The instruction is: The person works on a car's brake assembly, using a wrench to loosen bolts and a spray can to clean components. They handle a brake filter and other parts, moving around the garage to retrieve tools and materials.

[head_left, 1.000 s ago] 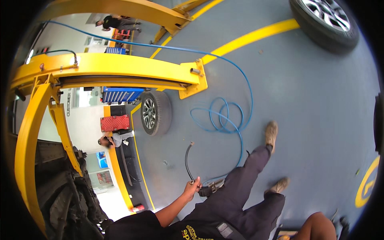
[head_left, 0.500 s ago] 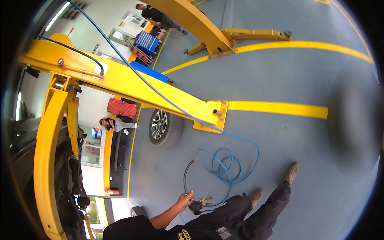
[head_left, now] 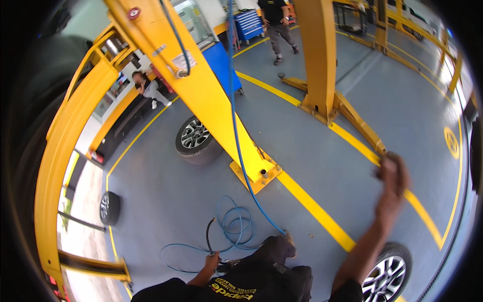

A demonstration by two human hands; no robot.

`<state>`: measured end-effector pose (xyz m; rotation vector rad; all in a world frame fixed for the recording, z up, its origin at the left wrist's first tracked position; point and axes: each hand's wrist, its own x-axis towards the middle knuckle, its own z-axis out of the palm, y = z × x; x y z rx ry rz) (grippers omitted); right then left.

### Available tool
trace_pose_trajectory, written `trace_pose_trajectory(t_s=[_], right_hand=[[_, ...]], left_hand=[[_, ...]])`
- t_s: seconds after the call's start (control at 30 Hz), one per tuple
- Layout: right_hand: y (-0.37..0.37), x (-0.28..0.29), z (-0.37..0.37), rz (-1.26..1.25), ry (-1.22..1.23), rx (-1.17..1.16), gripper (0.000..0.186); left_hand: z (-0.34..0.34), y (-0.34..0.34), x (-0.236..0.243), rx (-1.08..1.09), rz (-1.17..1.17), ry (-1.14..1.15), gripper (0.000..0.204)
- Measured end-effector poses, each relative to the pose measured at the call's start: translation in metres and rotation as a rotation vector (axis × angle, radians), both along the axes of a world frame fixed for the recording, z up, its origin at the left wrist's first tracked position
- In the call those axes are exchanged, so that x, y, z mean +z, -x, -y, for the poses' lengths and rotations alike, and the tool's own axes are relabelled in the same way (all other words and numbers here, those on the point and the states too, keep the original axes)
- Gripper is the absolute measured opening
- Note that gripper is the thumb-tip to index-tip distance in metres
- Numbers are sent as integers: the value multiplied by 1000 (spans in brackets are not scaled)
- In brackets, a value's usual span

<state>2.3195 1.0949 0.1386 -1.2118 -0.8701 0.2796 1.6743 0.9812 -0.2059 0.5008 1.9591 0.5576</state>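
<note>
Hose (head_left: pixel 208 235) juts from the left hand (head_left: pixel 213 261), fingers clamped round its near end; best held clear of the coil (head_left: pixel 235 233). Right hand (head_left: pixel 392 186) is raised, its fingers too blurred to tell.

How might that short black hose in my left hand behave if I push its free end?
The black hose is probably springy rather than limp, since it holds a smooth bend beyond your left hand. It's likely light, being so slim. Its free end may swing aside, since nothing holds it.
</note>
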Motion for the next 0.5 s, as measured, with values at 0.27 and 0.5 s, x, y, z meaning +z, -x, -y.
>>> trace_pose_trajectory(t_s=[0.27,0.5], right_hand=[[155,163,-376,325,-44,498,74],[203,75,-501,-97,-6,761,50]], left_hand=[[64,-115,4,634,-228,3,38],[137,-262,14,1057,-381,-309,38]])
